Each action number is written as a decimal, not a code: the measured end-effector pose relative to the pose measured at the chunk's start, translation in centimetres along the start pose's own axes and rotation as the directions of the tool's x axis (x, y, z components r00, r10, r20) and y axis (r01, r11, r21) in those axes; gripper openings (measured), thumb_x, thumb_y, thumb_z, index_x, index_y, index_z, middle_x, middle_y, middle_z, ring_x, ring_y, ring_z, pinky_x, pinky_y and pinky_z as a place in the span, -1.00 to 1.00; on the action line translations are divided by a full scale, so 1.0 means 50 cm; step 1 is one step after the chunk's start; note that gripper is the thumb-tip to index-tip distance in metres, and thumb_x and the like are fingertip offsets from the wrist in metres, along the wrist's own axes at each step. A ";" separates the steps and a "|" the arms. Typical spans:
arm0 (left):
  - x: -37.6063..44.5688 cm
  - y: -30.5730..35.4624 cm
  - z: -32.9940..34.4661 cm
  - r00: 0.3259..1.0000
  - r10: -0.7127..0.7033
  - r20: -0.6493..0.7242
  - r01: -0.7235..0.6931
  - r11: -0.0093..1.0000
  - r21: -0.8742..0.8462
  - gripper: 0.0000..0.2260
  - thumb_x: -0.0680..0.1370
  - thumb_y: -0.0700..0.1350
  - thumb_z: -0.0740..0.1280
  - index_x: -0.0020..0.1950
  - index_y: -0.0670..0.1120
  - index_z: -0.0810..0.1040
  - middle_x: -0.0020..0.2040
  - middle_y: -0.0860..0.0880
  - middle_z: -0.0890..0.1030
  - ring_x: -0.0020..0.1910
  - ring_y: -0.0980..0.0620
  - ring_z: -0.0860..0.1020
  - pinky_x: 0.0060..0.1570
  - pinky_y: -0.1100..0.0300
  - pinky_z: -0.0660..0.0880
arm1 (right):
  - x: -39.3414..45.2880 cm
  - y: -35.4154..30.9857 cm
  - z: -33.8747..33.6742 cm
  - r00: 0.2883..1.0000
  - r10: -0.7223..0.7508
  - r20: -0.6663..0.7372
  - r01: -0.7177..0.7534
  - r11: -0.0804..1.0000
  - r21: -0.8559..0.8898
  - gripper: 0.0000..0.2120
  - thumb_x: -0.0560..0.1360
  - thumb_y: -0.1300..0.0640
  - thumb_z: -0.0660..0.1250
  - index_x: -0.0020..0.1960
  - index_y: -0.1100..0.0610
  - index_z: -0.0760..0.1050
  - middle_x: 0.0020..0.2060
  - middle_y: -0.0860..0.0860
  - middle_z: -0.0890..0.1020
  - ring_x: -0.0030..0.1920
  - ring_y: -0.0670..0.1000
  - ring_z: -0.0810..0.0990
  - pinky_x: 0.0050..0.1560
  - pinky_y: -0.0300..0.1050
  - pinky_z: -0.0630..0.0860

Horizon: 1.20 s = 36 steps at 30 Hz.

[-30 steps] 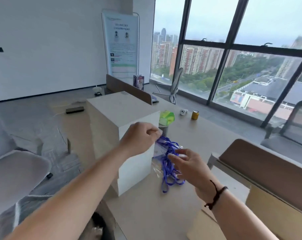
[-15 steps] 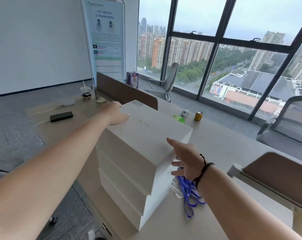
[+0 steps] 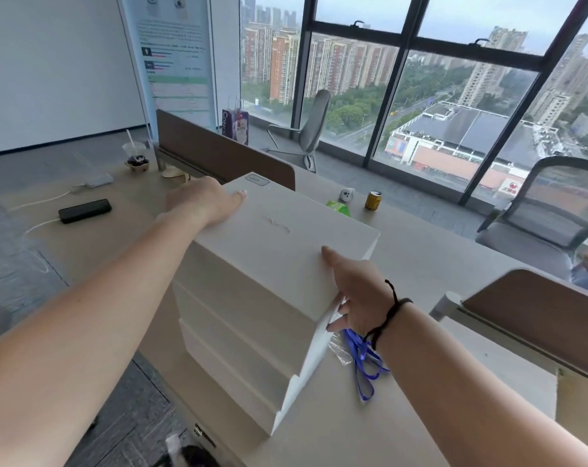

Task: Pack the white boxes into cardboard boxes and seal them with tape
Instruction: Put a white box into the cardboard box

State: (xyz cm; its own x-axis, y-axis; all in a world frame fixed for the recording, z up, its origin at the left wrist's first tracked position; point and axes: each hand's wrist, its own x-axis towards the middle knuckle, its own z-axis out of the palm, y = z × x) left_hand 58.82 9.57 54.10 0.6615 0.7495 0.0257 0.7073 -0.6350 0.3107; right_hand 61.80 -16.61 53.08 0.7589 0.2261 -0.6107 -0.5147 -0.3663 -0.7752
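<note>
A stack of three white boxes stands on the desk before me; the top white box is the largest face in view. My left hand rests on its far left corner, thumb laid along the top. My right hand grips the near right edge of the top box, thumb on the lid and fingers curled down its side. A piece of brown cardboard shows at the right edge, below a desk divider.
A clear bag with blue lanyards lies on the desk just right of the stack. A yellow can, a green packet, a phone and a cup sit farther off. Brown dividers and an office chair border the desk.
My hands let go of the lanyard bag, which now lies on the desk. They moved onto the top white box, left to the far corner, right to the near edge.
</note>
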 end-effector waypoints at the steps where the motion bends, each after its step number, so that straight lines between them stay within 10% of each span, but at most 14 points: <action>1: -0.003 0.001 -0.001 1.000 -0.001 0.001 0.001 1.000 0.003 -0.29 0.53 0.41 0.15 0.30 -0.18 0.55 0.33 -0.22 0.56 0.30 -0.23 0.53 0.25 -0.02 0.48 | 0.001 -0.001 -0.001 1.000 0.002 -0.002 -0.002 1.000 0.007 -0.39 0.57 -0.19 0.36 0.48 0.12 0.33 0.19 0.06 0.40 0.30 0.34 0.43 0.18 0.53 0.45; 13: -0.138 0.112 0.019 0.994 0.113 0.003 -0.113 0.993 -0.021 -0.30 0.48 0.42 0.26 0.25 -0.19 0.55 0.28 -0.22 0.57 0.28 -0.23 0.52 0.24 -0.02 0.47 | -0.018 0.072 -0.174 0.990 -0.084 -0.113 0.100 0.985 0.142 -0.60 0.48 -0.05 0.50 0.22 0.15 0.60 0.07 0.12 0.71 0.01 0.20 0.72 0.12 0.34 0.61; 36: -0.808 0.773 0.300 0.856 0.488 0.173 -0.459 0.870 -0.182 -0.37 0.40 0.42 0.38 -0.01 -0.17 0.56 0.07 -0.20 0.66 0.11 -0.22 0.60 -0.07 0.04 0.47 | -0.234 0.502 -1.035 0.940 0.040 -0.338 0.095 0.923 0.373 -0.73 0.49 0.09 0.52 0.10 0.22 0.63 -0.13 0.12 0.76 -0.16 0.17 0.75 -0.06 0.06 0.66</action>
State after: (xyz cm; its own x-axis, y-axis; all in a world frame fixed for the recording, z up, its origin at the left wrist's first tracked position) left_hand 63.15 -48.07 50.79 0.9542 0.2990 0.0093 0.2660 -0.8623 0.4309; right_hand 60.67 -75.17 49.14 0.8278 -0.1075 -0.5507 -0.5520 0.0200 -0.8336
